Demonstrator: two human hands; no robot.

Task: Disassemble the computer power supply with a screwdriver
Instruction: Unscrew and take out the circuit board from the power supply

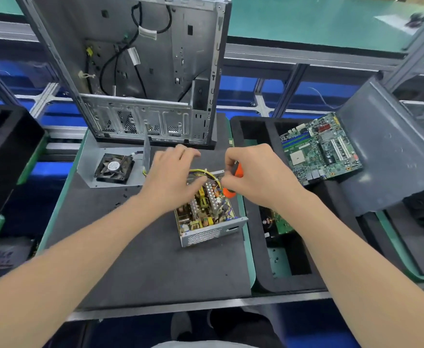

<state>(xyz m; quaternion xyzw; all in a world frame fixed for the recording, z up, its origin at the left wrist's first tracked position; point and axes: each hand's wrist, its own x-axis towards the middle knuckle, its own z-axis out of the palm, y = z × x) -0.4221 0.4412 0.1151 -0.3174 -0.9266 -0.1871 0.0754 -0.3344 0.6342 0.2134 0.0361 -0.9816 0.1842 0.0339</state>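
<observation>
The power supply (pixel 207 223) sits open near the right edge of the dark bench (pixel 155 267), with its small parts and yellow wires (pixel 201 172) showing. The left hand (pixel 170 177) lies on its far end with fingers spread out, and the right hand (pixel 253 172) is curled tight round the orange screwdriver (pixel 238 170) over that same end. Farther back, a fan (pixel 114 168) lies on a metal cover (pixel 88 156) by the left edge, a green circuit board (pixel 319 146) leans in a black tray (pixel 253 126) past the right edge, and the empty computer case (pixel 143 71) stands at the far edge.
</observation>
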